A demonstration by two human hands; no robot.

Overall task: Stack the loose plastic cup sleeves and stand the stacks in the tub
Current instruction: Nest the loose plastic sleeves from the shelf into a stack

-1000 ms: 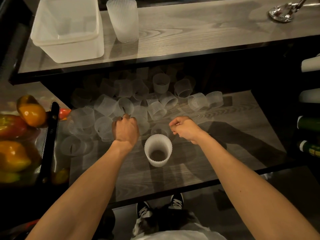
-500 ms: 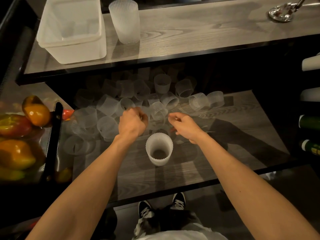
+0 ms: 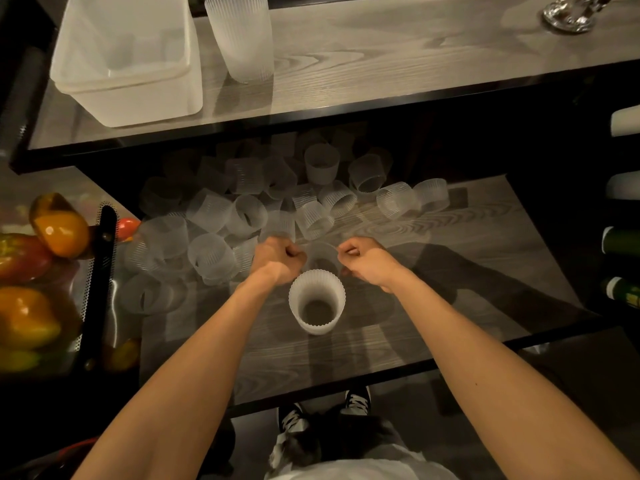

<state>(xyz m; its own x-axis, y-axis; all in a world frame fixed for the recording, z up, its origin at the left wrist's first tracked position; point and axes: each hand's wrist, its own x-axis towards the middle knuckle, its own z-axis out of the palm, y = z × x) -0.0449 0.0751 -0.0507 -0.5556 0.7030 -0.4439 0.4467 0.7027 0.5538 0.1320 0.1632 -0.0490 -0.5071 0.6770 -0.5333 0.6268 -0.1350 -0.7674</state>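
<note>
Peppers [image 3: 59, 226] at far left, beside the lower shelf [image 3: 467, 271]; tub [image 3: 131, 98] on the upper shelf, a tall stack [image 3: 242, 39] standing just right of it, outside it; loose sleeves [image 3: 207, 251] heaped on the lower shelf, most on their sides. Left hand [image 3: 277, 259] curled narrow, pinching the left rim of one faint sleeve [image 3: 320, 254]; right hand [image 3: 367, 259] likewise curled, pinching its right rim. That sleeve sits between the hands, just behind a short upright stack [image 3: 317, 301] on the lower shelf; bottles [image 3: 623, 265] at far right.
</note>
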